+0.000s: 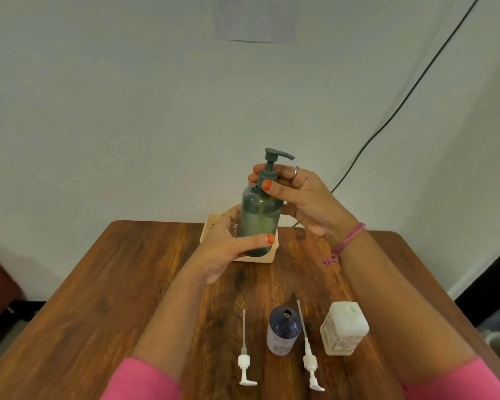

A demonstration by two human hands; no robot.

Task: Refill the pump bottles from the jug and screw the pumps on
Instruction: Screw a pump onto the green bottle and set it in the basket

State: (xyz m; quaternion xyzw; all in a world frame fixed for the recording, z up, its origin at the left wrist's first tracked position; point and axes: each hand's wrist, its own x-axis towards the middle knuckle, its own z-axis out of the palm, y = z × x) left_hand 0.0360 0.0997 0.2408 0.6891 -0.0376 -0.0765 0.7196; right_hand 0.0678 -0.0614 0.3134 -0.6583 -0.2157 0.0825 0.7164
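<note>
A green translucent pump bottle [259,220] is held upright above the table, partly filled with liquid. My left hand [228,249] wraps its lower body. My right hand [298,194] pinches the collar of the grey-green pump [273,161] seated on its neck. Near the front edge stands a dark blue bottle [283,330] with an open neck. One white pump [245,359] lies to its left, another white pump [309,356] to its right. A white squarish jug [344,327] stands further right.
A pale basket [267,256] sits at the back of the wooden table [127,284], behind the held bottle. A black cable [401,105] runs down the wall on the right. A paper sheet [256,18] hangs on the wall.
</note>
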